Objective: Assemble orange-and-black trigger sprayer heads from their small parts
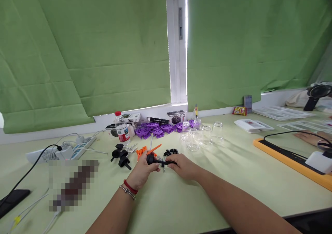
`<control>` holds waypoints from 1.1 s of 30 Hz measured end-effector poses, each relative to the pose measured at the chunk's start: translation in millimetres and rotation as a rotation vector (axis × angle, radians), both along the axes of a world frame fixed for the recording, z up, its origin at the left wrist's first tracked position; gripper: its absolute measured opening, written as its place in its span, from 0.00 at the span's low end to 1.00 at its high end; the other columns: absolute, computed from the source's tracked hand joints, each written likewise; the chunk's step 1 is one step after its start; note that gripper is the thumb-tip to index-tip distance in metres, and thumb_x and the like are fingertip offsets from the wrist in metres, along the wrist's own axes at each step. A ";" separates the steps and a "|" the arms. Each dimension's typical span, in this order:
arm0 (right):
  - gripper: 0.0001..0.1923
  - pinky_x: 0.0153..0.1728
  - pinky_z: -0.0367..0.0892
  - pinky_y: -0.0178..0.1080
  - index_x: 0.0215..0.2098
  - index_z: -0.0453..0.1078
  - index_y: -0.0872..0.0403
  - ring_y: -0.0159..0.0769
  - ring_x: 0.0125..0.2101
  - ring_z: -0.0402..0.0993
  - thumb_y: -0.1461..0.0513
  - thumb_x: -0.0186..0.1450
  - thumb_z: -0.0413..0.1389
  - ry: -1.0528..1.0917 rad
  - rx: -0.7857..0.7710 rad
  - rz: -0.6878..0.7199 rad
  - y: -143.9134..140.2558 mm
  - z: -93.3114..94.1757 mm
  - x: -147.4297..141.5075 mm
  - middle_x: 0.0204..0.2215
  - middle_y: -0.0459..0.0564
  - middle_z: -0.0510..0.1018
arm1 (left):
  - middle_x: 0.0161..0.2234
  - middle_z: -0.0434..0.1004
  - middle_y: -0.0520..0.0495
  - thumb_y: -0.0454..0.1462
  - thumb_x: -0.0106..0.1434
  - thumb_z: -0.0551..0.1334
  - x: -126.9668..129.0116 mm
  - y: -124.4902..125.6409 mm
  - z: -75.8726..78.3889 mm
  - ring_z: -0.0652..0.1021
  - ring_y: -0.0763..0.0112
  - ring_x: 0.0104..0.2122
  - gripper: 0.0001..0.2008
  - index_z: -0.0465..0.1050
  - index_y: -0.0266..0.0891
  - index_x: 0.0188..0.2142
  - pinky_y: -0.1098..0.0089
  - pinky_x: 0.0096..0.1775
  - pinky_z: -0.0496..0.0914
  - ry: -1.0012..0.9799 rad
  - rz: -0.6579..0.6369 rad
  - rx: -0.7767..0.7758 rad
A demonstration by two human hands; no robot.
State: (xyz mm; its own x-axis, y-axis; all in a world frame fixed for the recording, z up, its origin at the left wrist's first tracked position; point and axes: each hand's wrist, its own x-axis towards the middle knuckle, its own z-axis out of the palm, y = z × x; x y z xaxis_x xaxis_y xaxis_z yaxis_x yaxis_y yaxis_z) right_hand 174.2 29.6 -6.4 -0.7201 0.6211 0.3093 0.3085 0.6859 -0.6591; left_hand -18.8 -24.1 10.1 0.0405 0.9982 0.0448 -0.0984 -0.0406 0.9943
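From my head view, my left hand [141, 173] and my right hand [183, 166] meet low over the pale green tabletop [181, 199]. Both are closed on one black rod piece [159, 161]: left fingers wrap its knobbed end, right fingers pinch the thin end. It sits just above the tabletop, between my hands. Orange clips [145, 151] lie just behind it, black pegs [121, 156] to the left, clear cups [202, 135] and purple parts [155, 130] farther back. A water bottle [122, 128] stands near them. Another person's hand [310, 137], I think, rests at the far right.
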 end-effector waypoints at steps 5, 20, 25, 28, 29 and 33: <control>0.08 0.27 0.54 0.32 0.33 0.67 0.53 0.29 0.25 0.60 0.65 0.64 0.46 0.018 -0.069 -0.017 -2.2 -5.3 -1.9 0.26 0.43 0.68 | 0.31 0.66 0.54 0.30 0.47 0.66 2.5 0.3 0.4 0.71 0.76 0.30 0.18 0.61 0.38 0.35 0.67 0.37 0.69 0.010 0.047 0.008; 0.08 0.28 0.54 0.33 0.32 0.65 0.54 0.30 0.26 0.60 0.65 0.64 0.45 0.086 -0.080 -0.078 -15.1 -4.0 -9.0 0.26 0.44 0.67 | 0.38 0.67 0.50 0.28 0.47 0.61 7.6 -2.5 -6.2 0.72 0.72 0.35 0.30 0.53 0.43 0.48 0.70 0.36 0.67 0.155 0.113 0.020; 0.08 0.27 0.54 0.33 0.32 0.65 0.55 0.29 0.26 0.60 0.62 0.65 0.47 0.163 -0.143 -0.091 -20.6 -5.8 -15.8 0.26 0.45 0.68 | 0.51 0.62 0.44 0.29 0.53 0.58 6.9 -3.0 -5.9 0.71 0.67 0.48 0.24 0.53 0.44 0.48 0.64 0.47 0.66 0.093 0.232 0.174; 0.09 0.26 0.55 0.33 0.34 0.64 0.55 0.28 0.24 0.60 0.58 0.65 0.48 0.278 -0.315 -0.057 -21.4 -10.6 -21.6 0.26 0.45 0.68 | 0.60 0.51 0.40 0.37 0.61 0.56 9.5 -3.6 -7.3 0.64 0.63 0.56 0.17 0.54 0.43 0.48 0.58 0.55 0.61 0.120 0.263 0.335; 0.10 0.24 0.54 0.32 0.34 0.64 0.56 0.27 0.23 0.58 0.57 0.65 0.49 0.324 -0.393 -0.041 -21.7 -11.3 -23.2 0.26 0.45 0.68 | 0.62 0.49 0.40 0.39 0.62 0.56 10.9 -4.3 -7.2 0.61 0.62 0.59 0.17 0.53 0.43 0.50 0.57 0.56 0.59 0.142 0.261 0.367; 0.14 0.19 0.48 0.31 0.33 0.61 0.55 0.22 0.17 0.52 0.52 0.62 0.52 0.509 -0.690 0.020 -25.2 -2.7 -24.6 0.23 0.42 0.67 | 0.64 0.45 0.41 0.41 0.63 0.57 16.7 -8.8 -3.1 0.56 0.60 0.62 0.24 0.49 0.47 0.56 0.57 0.58 0.57 0.231 0.190 0.487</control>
